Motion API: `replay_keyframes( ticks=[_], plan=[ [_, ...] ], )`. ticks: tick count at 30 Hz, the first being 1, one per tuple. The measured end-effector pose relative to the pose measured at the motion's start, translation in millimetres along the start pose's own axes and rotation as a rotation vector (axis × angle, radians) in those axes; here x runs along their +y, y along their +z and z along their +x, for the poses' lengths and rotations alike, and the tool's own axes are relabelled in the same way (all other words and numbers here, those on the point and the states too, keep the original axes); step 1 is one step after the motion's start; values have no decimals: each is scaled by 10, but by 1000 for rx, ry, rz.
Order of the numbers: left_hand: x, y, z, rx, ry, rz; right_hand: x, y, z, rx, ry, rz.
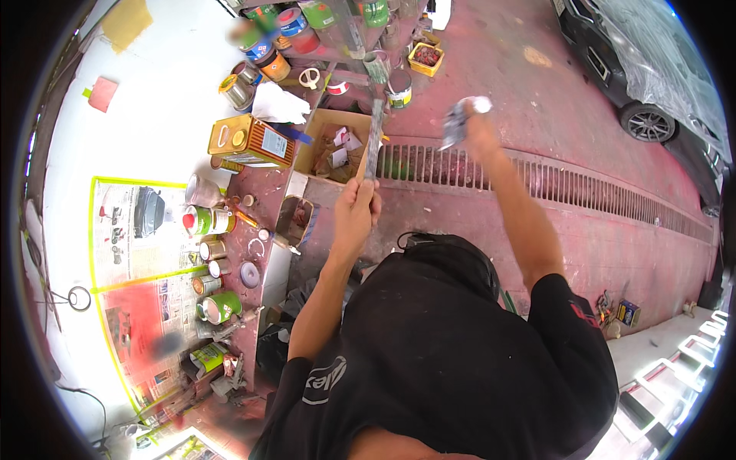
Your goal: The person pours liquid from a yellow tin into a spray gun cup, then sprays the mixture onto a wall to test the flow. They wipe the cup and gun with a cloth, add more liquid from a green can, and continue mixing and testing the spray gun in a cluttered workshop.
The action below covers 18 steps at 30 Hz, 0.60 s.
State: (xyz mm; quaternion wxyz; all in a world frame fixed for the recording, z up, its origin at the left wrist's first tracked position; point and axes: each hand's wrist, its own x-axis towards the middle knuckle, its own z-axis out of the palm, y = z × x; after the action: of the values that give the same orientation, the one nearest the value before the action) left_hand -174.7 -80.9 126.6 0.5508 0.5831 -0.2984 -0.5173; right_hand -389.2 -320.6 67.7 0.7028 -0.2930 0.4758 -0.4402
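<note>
My left hand [358,208] is closed round the lower end of a long, flat stick [375,134]. The stick stands up from my fist, its upper part smeared grey and its lower end bare and wood-coloured. Out to the right, my right hand [481,136] is closed on a crumpled grey-and-white wad [455,125], cloth or paper; motion blurs it and I cannot tell which. Just left of the stick is an open cardboard box [316,146] with crumpled paper inside.
Along the left, a stained bench [264,184] bears a rectangular yellow can [249,142] and several paint tins [222,307]. Shelves of tins stand at the back. A floor grate [552,176] crosses the reddish floor. A dark car [652,69] under plastic sheeting is far right.
</note>
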Motion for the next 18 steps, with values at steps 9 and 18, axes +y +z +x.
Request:
replay_keyframes(
  ticks=[9, 18],
  plan=[
    [-363, 44, 942, 177, 511, 692, 596, 1321, -838, -274, 223, 119],
    [-168, 171, 403, -30, 40, 323, 633, 1257, -458, -253, 234, 138]
  ],
)
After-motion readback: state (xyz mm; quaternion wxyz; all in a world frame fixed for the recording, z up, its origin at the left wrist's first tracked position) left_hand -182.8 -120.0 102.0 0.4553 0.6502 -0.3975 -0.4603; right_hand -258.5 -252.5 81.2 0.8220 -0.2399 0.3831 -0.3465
